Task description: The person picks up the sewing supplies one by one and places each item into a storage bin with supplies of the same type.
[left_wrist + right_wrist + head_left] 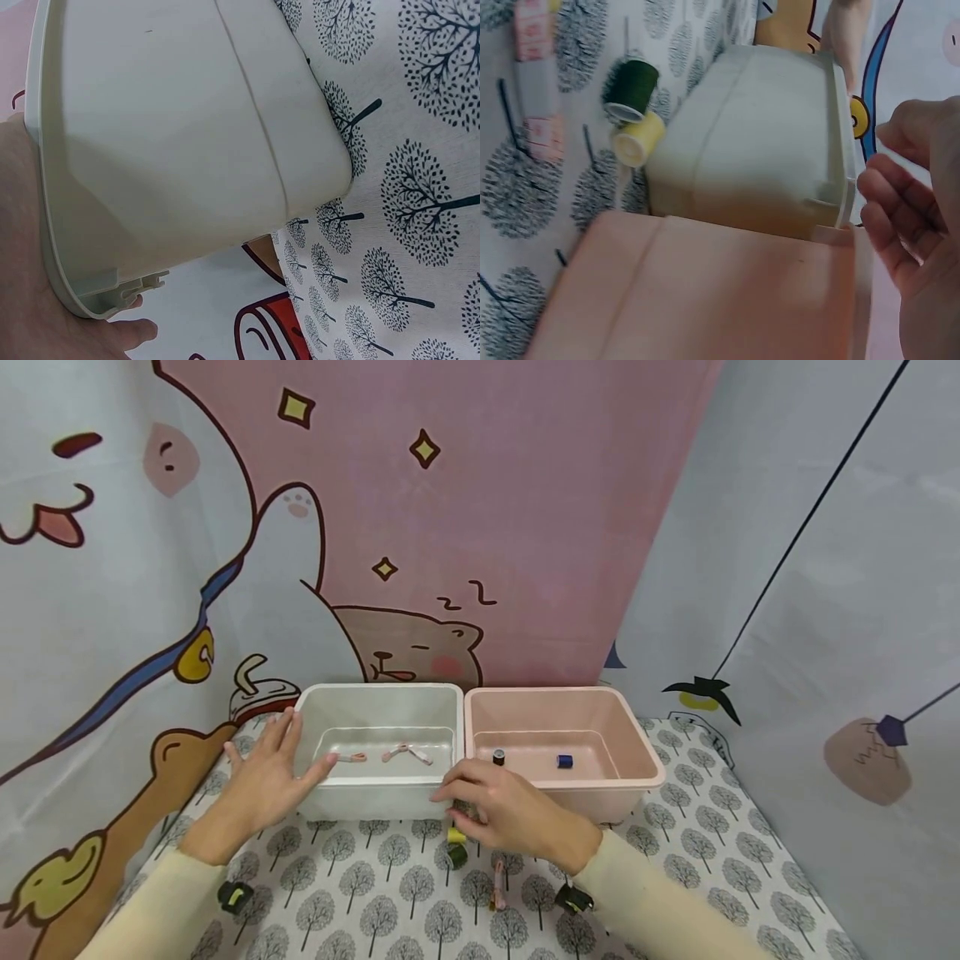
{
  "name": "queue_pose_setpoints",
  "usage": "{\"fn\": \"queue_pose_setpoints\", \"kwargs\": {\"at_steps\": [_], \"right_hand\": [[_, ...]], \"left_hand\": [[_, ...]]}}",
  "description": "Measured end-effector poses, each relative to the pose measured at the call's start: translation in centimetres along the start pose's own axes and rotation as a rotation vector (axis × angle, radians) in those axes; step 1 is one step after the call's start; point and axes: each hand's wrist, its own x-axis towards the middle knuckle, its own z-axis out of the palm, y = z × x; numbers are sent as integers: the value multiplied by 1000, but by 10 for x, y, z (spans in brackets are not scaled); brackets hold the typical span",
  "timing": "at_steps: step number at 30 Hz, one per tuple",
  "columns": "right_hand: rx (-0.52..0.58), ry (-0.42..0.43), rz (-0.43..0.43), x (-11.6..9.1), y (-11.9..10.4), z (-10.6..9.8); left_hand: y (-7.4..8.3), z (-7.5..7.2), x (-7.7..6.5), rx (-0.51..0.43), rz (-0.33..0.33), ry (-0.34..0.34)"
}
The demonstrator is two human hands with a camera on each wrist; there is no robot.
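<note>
My left hand [268, 777] rests at the left front corner of a pale grey-white bin [375, 799], fingers spread and thumb laid over the rim. My right hand [506, 806] hovers at the front rims where this bin meets a pink bin [592, 802]. Its fingers are loosely bent, and nothing shows between them in the right wrist view. Below it on the cloth lie a dark green thread spool [632, 88] and a yellow thread spool [639, 140]. Two slim pink-and-white pieces, one a bent strip [405, 752], the other a shorter piece [352, 757], lie inside the white bin.
Inside the pink bin are a black spool [498, 757] and a blue spool [564, 762]. A pink-and-white strip [498, 885] lies on the tree-print cloth [390, 893] near the right wrist. Behind the bins hangs a cartoon-print curtain [525, 527].
</note>
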Motion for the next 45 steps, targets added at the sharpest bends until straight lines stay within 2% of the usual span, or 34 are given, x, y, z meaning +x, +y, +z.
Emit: {"fn": "queue_pose_setpoints", "kwargs": {"at_steps": [7,13,16,23,34,45], "right_hand": [[-5,-87,-36,-11,-6,9],[-20,-123,-40,-20,-7,20],[-31,-156,-10,-26,-7,27],[32,-273,115,-40,-2,41],[107,-353,242,-51,3,54],[59,-353,262,-57,5,62]], "left_hand": [[0,-1,1,4,2,11],[0,-1,0,7,-1,6],[1,0,0,7,1,3],[1,1,-2,3,4,-5],[2,-2,0,-7,5,2],[1,-1,0,-13,6,-2]]}}
